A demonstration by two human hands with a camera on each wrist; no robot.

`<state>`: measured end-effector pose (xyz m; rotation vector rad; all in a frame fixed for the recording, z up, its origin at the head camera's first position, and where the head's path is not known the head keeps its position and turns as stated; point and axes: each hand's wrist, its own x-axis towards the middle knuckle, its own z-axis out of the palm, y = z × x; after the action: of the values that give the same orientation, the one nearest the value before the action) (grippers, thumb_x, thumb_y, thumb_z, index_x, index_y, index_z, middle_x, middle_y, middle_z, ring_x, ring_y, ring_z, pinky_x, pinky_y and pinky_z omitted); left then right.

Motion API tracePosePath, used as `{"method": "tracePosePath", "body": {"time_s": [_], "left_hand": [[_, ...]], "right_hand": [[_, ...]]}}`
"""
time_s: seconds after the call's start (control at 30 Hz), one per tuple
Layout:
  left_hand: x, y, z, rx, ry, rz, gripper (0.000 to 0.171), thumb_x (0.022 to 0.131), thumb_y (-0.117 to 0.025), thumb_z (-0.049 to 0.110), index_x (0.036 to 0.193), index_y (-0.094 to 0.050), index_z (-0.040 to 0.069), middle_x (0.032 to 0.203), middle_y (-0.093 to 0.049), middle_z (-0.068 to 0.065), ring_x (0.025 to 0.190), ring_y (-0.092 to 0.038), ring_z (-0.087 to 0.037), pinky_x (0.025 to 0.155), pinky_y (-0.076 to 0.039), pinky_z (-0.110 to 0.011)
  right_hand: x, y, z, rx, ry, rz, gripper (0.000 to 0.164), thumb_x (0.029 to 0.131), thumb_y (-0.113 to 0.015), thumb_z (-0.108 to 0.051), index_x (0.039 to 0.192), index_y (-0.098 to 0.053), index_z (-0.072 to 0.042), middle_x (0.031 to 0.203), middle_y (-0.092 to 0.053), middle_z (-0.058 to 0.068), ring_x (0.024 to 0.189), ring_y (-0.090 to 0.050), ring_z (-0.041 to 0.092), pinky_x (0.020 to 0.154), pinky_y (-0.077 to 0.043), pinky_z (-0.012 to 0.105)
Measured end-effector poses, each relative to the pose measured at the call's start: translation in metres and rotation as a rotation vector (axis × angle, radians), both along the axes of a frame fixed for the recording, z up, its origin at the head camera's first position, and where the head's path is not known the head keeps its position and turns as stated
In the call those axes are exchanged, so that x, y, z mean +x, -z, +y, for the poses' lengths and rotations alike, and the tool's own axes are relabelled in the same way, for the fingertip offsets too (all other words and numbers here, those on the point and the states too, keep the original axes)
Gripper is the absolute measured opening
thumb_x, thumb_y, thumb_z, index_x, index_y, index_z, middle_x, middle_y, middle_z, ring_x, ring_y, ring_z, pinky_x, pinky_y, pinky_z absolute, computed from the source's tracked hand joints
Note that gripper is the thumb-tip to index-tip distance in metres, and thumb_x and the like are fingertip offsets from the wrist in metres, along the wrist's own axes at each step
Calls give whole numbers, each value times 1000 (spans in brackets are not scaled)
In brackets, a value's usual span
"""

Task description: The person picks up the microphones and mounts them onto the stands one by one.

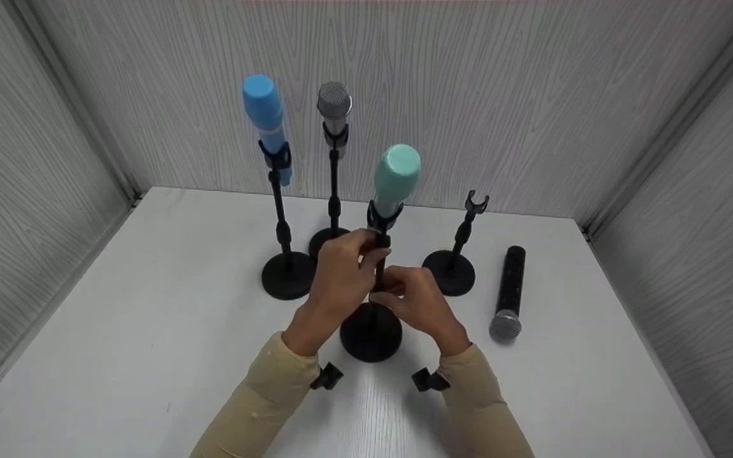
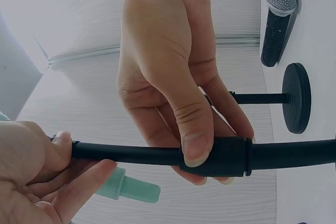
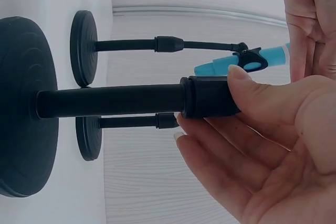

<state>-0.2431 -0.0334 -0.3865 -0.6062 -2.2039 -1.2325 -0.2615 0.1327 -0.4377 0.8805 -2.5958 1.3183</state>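
Note:
A mint-green microphone sits in the clip of the middle desk stand, above its round black base. My left hand pinches the thin upper pole just below that clip. Lower down, my right hand grips the thick black collar between thumb and fingers, where the thin pole meets the wider one. In the left wrist view the mint microphone's tail shows behind the pole, while the rest of it is hidden by my left hand.
Behind to the left, a blue microphone and a silver-headed microphone stand in their own stands. To the right is a shorter stand with a bare clip. A black microphone lies on the white table. Grey wood-grain panels enclose it.

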Motion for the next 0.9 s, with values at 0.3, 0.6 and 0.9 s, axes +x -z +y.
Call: {"method": "tracePosePath", "body": {"time_s": [0.3,0.6,0.9], "left_hand": [[0,-1,1,-1,-8,2,7,96,-71,6,98,-72,0,92,-76,-12,86,-75,-22,74,-61,-37],[1,-1,1,1,-7,-6,8,96,-72,7,99,-72,-1,93,-76,-13,89,-76,-24,80,-62,-38],[0,1,1,5,-10,-1,7,95,-72,6,98,-71,-1,92,-76,-13,88,-76,-23,77,-63,-39]], "right_hand": [[-3,0,4,-10,-115,-119,19,96,-67,3,112,-73,-4,109,-76,12,106,-74,25,93,-61,40],[-3,0,3,-10,-100,-100,14,95,-67,6,106,-71,-2,101,-75,14,91,-74,23,81,-61,30],[-7,6,5,-55,-139,-184,19,96,-67,3,114,-69,-3,112,-73,15,107,-72,29,83,-64,33]]}}
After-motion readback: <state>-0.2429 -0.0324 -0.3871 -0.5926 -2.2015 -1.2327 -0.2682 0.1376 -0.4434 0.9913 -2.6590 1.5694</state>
